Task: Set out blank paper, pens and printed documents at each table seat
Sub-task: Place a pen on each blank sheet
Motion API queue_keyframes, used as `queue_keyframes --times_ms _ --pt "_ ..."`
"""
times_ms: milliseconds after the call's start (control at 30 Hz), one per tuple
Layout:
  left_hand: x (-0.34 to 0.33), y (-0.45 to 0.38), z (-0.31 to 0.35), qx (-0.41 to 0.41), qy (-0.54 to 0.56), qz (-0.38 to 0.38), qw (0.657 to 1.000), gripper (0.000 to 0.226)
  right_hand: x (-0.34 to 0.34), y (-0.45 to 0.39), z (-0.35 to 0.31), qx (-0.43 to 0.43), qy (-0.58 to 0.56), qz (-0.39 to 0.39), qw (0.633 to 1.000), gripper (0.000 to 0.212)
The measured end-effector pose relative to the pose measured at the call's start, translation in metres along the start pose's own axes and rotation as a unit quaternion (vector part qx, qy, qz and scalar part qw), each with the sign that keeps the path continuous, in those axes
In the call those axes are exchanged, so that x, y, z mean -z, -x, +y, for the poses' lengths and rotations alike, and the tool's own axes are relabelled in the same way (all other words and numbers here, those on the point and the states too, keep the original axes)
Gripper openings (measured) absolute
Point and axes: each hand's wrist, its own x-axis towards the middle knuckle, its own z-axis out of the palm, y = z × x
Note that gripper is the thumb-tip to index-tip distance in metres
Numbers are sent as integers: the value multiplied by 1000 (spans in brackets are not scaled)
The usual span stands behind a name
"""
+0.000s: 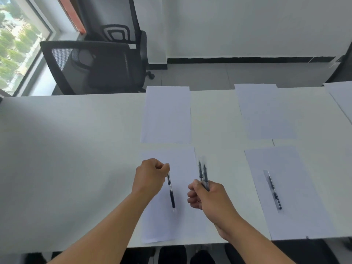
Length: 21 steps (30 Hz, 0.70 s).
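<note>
Here the left hand (pixel 151 175) pinches one pen (pixel 171 195), the right hand (pixel 206 197) grips two pens (pixel 203 174), above five sheets (pixel 166 114).

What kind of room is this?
Probably an office meeting room: a long white table with paper sheets laid out at the seats, pens on some of them, and black mesh office chairs by a window.

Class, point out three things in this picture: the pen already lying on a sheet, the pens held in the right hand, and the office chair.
Lying pen (pixel 274 191), head view: middle of its barrel.
Held pens (pixel 203 173), head view: upper barrels, above the right hand (pixel 209 197).
Office chair (pixel 106 67), head view: seat.
</note>
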Motion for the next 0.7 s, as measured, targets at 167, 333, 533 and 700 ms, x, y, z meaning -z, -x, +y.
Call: queue_keyframes --times_ms 167,333,533,700 --pt "-12 -12 -4 6 -15 -23 1000 25 9 -2 11 -5 -7 12 1000 30" --pt "-23 -24 -6 -7 -25 -38 999 21 10 -6 22 -17 -17 14 1000 28" --pt "-35 -35 -11 -7 -29 -47 998 20 3 -14 34 -28 -14 9 999 28" --pt "-42 -41 -20 -12 -50 -42 998 20 0 -18 41 -33 -16 9 999 29"
